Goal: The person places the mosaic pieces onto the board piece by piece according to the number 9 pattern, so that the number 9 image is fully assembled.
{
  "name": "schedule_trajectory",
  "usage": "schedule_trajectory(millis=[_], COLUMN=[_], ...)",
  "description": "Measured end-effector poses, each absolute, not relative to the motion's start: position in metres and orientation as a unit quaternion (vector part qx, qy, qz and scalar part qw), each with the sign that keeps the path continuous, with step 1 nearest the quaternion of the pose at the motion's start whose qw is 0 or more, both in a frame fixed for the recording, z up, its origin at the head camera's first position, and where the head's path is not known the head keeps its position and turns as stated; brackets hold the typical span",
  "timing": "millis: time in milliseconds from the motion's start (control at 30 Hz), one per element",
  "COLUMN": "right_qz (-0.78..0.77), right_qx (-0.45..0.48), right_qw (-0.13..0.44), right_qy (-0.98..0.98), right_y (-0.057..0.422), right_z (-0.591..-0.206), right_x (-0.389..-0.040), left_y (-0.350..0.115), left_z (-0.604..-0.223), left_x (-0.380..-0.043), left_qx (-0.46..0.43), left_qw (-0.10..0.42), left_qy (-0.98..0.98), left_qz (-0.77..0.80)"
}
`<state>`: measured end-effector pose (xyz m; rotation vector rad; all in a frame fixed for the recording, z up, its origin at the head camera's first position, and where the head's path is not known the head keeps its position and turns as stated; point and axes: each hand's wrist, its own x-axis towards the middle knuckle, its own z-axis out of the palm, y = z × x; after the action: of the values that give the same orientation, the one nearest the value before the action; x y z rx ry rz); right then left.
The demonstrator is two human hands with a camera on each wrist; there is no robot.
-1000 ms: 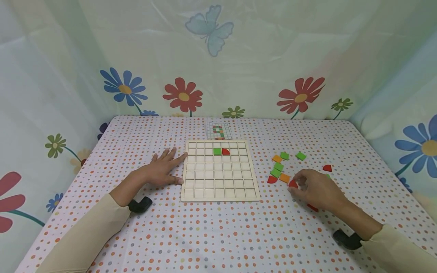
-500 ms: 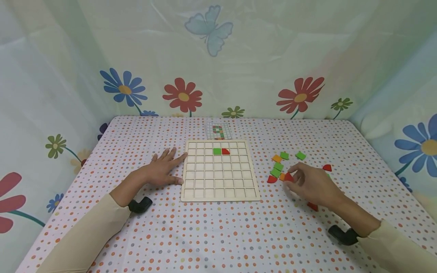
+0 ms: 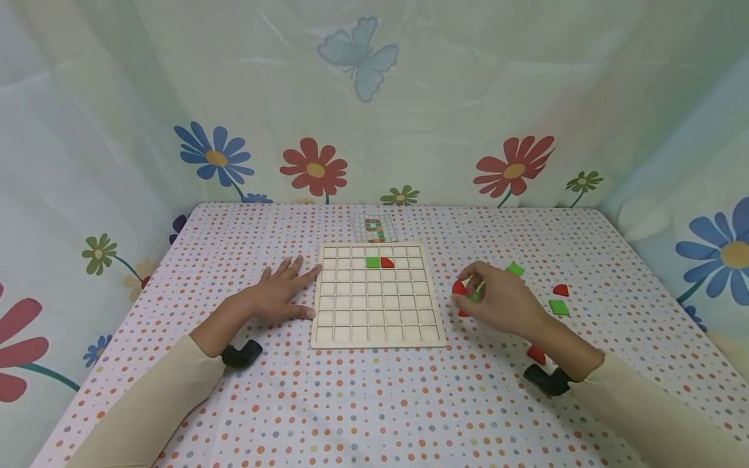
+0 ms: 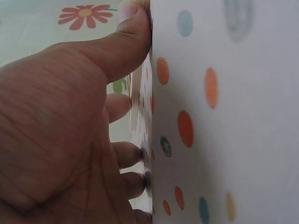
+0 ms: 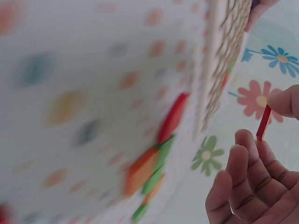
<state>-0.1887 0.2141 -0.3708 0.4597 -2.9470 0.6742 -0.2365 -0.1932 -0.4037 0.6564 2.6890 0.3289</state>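
Note:
My left hand [image 3: 277, 296] lies spread on the table, its thumb and index fingertip touching the left edge of a wooden grid board [image 3: 374, 344]. A green square tile [image 3: 372, 262] and a red quarter-circle tile [image 3: 387, 262] sit side by side in the board's second row from the back. Right of the board, my right hand [image 3: 503, 299] pinches another red quarter-circle tile [image 3: 459, 288] between thumb and fingers. In the right wrist view this held tile [image 5: 264, 122] appears edge-on, off the table. The right hand partly covers the loose tiles beneath it.
A printed card [image 3: 359, 227] with a coloured grid pattern lies behind the board. Around the right hand are loose tiles: green ones [image 3: 558, 307], red ones [image 3: 536, 353] and orange ones [image 5: 141, 171]. A dotted cloth [image 3: 363, 403] covers the table; flowered curtains [image 3: 433, 97] surround it.
My right hand has lifted the red quarter-circle tile and carried it left toward the board, over the loose tiles. A green tile and a red one behind it now show fully. The left hand stays put.

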Motion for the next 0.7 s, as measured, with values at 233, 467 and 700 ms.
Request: schedule_trajectory(millis=[233,467,700], right_qz=[0.215,0.226,0.207], right_qx=[0.189,0.236,0.247], right_qw=[-0.002,-0.058,-0.121], right_qy=[-0.958,-0.943,-0.939], right_y=[0.168,0.117,0.081], right_z=[-0.36,-0.366,-0.372], right_x=[-0.219,-0.263,-0.293], left_y=[-0.192,-0.194,-0.193], left_z=[-0.402,-0.403,-0.406], left_x=[-0.234,-0.235,-0.237], left_qx=[0.227,0.225,0.218], left_qw=[0.178,0.177,0.184], left_qy=[0.95,0.95,0.951], left_qz=[0.121,0.126,0.116])
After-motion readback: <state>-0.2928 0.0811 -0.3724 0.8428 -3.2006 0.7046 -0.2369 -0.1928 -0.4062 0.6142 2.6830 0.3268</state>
